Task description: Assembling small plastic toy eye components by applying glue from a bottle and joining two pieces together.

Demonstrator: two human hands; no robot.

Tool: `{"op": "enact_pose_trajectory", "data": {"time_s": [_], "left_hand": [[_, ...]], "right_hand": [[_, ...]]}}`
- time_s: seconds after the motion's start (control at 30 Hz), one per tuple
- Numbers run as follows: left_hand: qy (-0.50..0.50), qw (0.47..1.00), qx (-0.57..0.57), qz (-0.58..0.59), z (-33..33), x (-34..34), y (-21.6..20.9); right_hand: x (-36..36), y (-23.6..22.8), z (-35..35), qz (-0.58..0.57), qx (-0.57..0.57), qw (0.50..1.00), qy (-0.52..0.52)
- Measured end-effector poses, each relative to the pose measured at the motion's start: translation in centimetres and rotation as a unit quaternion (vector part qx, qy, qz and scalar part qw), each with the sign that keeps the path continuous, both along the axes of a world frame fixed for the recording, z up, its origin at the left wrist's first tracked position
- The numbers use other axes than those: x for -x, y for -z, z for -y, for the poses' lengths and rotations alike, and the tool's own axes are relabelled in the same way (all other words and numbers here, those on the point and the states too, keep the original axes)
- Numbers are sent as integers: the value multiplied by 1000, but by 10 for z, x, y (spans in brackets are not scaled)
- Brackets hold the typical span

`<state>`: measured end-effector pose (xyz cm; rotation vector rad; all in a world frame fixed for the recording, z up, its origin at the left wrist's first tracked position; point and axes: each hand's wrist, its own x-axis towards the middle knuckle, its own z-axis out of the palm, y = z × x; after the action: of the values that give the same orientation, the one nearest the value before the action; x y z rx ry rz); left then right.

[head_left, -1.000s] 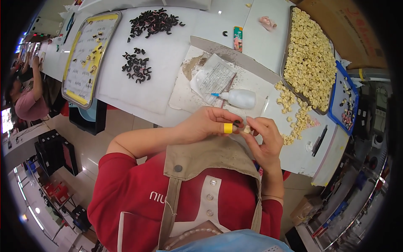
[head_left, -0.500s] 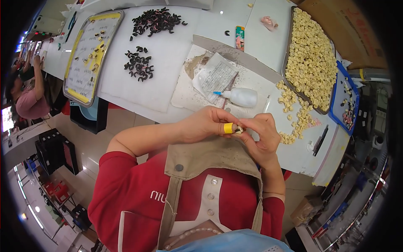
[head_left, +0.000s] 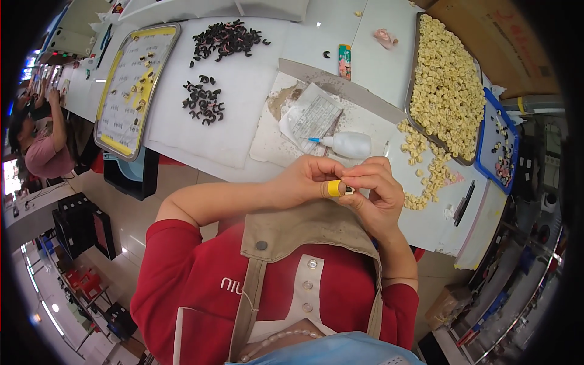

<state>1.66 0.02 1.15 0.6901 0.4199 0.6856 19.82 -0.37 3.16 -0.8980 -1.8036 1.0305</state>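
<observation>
Close to my apron, both hands meet at the fingertips around a small cream-and-black piece [head_left: 348, 191]. My left hand [head_left: 309, 179] pinches it, with yellow tape [head_left: 334, 188] wrapped round the thumb. The thumb and fingers of my right hand [head_left: 378, 190] are closed against the same piece and cover most of it. Just beyond my hands, a squeeze bottle [head_left: 351, 145] with a blue needle tip lies on its side, beside a printed paper sheet [head_left: 315, 115] in a stained cardboard tray [head_left: 267, 139].
Black curved pieces lie in two heaps [head_left: 226, 40] on a white mat [head_left: 243, 73]. Left stands a metal-rimmed tray [head_left: 126, 91]. Right, cream pieces [head_left: 447, 91] fill a tray and spill onto the table [head_left: 389, 67]. Beyond lie a blue tray [head_left: 485, 155] and a black pen [head_left: 465, 204].
My right fingers have drawn in over the left fingertips. The small piece has turned, and a black part shows on it. The whole view has shifted slightly.
</observation>
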Motion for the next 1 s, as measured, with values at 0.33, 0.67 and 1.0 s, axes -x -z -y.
{"op": "enact_pose_trajectory", "data": {"time_s": [0.33,0.67,1.0], "left_hand": [[18,1000,-7,-5,-2,8,-3],[-39,997,-65,-16,3,5,-1],[50,998,19,-19,-2,11,2]], "right_hand": [[5,-5,0,-41,42,998,5],[7,-8,-2,-1,8,1000,8],[5,-5,-4,-5,-30,999,-14]]}}
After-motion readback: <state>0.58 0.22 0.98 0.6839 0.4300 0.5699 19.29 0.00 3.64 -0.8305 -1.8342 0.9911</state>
